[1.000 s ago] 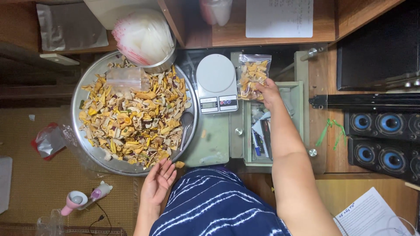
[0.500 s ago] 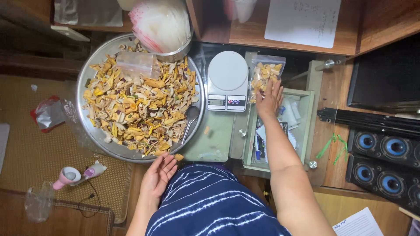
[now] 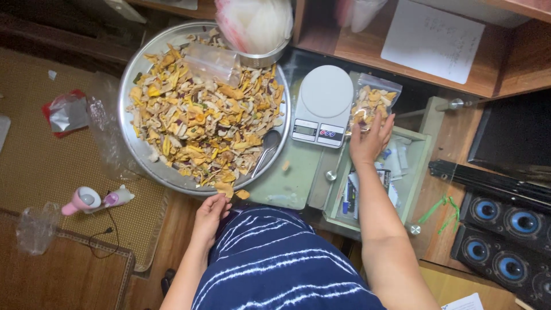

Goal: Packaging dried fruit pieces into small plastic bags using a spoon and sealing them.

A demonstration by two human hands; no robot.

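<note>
My right hand (image 3: 371, 139) reaches forward and grips the lower edge of a clear plastic bag of dried fruit chips (image 3: 373, 104), which lies just right of a white digital kitchen scale (image 3: 323, 104). My left hand (image 3: 210, 213) rests open by the near rim of a large round metal tray (image 3: 133, 150), fingertips close to a few stray chips. The tray is heaped with mixed yellow and orange dried fruit chips (image 3: 204, 120). A metal scoop (image 3: 266, 147) lies in the chips at the tray's right side.
A metal bowl with white and pink plastic bags (image 3: 258, 28) sits at the tray's far edge. An open drawer (image 3: 376, 178) with pens and small items is under my right arm. Black speakers (image 3: 505, 235) stand at right. A pink handheld device (image 3: 94, 199) lies on the mat at left.
The view has shifted slightly. My right hand has stayed on the bag next to the scale, and my left hand has stayed near the tray's rim.
</note>
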